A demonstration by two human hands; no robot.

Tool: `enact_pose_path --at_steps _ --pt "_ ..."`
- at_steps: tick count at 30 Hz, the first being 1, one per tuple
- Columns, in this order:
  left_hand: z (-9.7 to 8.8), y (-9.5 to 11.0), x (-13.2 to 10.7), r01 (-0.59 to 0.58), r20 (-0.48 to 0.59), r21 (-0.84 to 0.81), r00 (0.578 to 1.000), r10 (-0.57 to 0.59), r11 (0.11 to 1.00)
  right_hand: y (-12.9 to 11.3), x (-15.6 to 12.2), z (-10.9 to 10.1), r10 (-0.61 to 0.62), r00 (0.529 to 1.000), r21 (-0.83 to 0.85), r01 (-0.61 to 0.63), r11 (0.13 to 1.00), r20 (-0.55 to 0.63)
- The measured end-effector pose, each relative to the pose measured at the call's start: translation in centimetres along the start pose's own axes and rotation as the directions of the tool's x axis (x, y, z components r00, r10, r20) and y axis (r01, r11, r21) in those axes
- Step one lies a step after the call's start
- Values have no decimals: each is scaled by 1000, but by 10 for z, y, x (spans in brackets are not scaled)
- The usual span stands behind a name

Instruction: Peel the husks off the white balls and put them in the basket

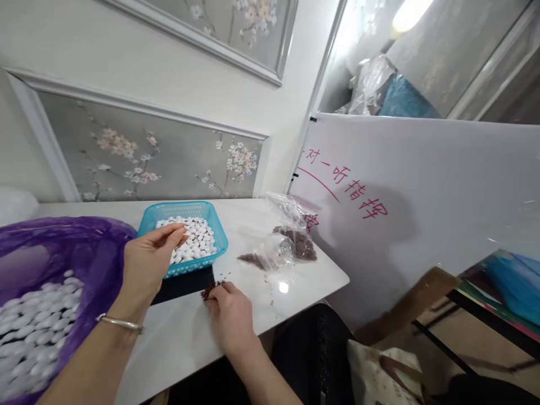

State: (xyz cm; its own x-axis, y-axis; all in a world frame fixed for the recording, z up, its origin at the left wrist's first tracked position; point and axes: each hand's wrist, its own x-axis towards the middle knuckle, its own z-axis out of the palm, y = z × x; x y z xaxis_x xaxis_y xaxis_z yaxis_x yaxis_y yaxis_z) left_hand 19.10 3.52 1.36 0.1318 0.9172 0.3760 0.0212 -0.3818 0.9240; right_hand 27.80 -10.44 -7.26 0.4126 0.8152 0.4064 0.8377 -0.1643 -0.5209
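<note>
My left hand [147, 256] is held over a turquoise plastic basket [223, 247], thumb and index finger pinched together; whatever lies between the fingertips is too small to make out. Inside the basket are many small white oval pieces [196, 239]. On the white table [248, 219], my right hand [232, 315] has its fingers closed at a small heap of reddish-brown bits [207, 292]. A black flat strip [183, 286] lies in front of the basket, between the two hands.
At the left, a purple plastic bag [105, 242] stands open with many white oval pieces [37, 323] in it. Clear plastic bags [301, 239] of brown material lie near the table's right end, by a white board [422, 185]. A cloth bag [386, 374] sits below.
</note>
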Motion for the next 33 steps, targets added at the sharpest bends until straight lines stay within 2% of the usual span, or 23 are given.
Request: enact_pose_path --at_steps 6,9,12,15,19,22,24,26,29,33 --pt "-5 -4 17 -87 136 338 990 43 937 -1 -1 0 -1 1000 -33 1 999 -21" --pt "-7 1 11 -186 184 410 976 119 893 0 -5 -1 -13 1000 -2 13 1000 -24" --pt "-24 13 -2 -237 167 483 970 177 843 3 -11 -3 -14 999 53 16 998 -33" --pt "-63 26 -16 -238 122 558 971 205 795 9 -17 -3 -11 999 130 15 991 -34" --pt "-138 40 -36 -178 26 666 976 216 724 17 -22 -1 -7 1000 210 9 978 -8" --pt "-185 43 -50 -81 7 725 994 110 684 25 -24 2 -12 1000 239 15 971 -15" --pt "-202 41 -58 -49 58 770 998 7 636 29 -24 5 -31 999 245 34 969 -15" --pt "-207 35 -64 -51 125 822 988 -92 567 33 -25 7 -31 999 232 40 972 -41" --pt "-202 24 -71 -57 169 871 968 -187 488 34 -26 7 -7 996 217 26 976 -87" --pt "-191 10 -76 -23 142 883 965 -220 469 28 -25 2 9 998 282 8 959 -60"
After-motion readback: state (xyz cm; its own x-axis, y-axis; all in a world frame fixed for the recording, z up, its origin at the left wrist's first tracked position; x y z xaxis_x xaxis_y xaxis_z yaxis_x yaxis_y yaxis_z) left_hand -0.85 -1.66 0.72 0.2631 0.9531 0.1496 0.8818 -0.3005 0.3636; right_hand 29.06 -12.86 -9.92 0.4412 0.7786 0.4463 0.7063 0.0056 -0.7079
